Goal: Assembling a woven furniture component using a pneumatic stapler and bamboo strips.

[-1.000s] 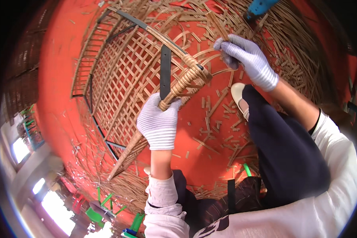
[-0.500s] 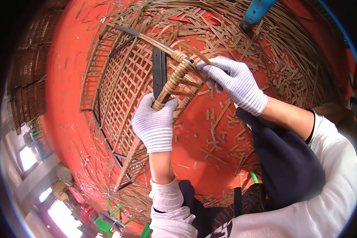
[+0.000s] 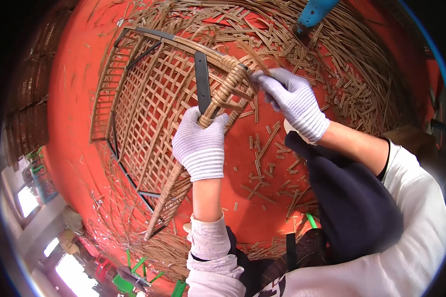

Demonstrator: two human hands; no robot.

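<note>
A woven rattan frame [image 3: 146, 114] with dark metal bars stands tilted in front of me, its lattice side facing left. My left hand [image 3: 200, 141], in a white knit glove, is wrapped round the cane-bound edge bar just below a flat black metal plate [image 3: 201, 79]. At the upper right corner, several turns of cane are wound round the bar. My right hand [image 3: 290, 96], gloved alike, is closed beside that corner, pinching a brown rattan strip [image 3: 252, 55] whose loose end sticks up past the fingers. The right fingertips partly hide where the strip meets the corner.
Short cane offcuts [image 3: 322, 69] litter the red floor [image 3: 69, 123], with long strips heaped at the far right. A blue post [image 3: 313, 17] rises at the top. Dark woven panels [image 3: 27, 109] stand at the left; green-legged stools [image 3: 134, 274] are at lower left.
The woven frame has turned slightly and tipped, showing more of its lattice and the black plate's face. My left hand has shifted a little right with it; my right hand stays by the corner.
</note>
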